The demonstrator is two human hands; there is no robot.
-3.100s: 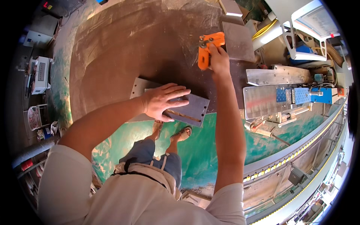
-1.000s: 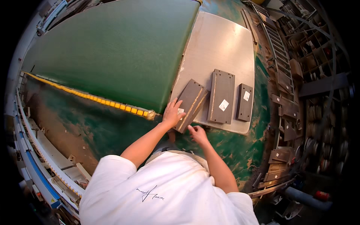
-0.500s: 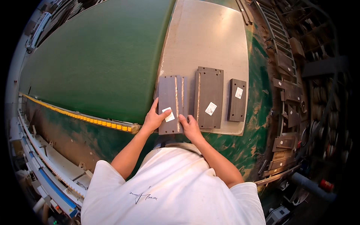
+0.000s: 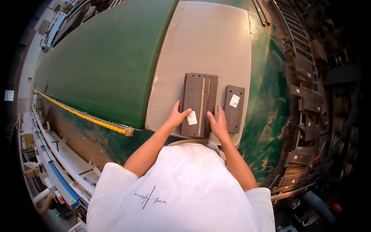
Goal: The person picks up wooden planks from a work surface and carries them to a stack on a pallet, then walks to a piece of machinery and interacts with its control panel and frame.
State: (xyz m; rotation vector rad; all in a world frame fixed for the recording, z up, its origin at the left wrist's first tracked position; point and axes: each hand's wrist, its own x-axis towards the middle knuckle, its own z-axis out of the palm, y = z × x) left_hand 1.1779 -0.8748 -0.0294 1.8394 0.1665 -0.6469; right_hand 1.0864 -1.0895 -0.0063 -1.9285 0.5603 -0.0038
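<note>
A dark brown wooden panel with a pale groove down its middle and a small white label lies flat on a light beige board. My left hand rests on the panel's near left corner, thumb on top. At the near right edge, my right hand presses down with fingers spread. A smaller dark panel with a white label lies just to the right, apart from my hands.
A broad green conveyor surface with a yellow edge strip lies to the left. Stacked dark panels and racks crowd the right side. A machine rail runs at lower left, where another person's hand shows.
The panel I carried has been slid right, on top of the middle panel, so two stacks show instead of three. Both hands now rest on its near edge.
</note>
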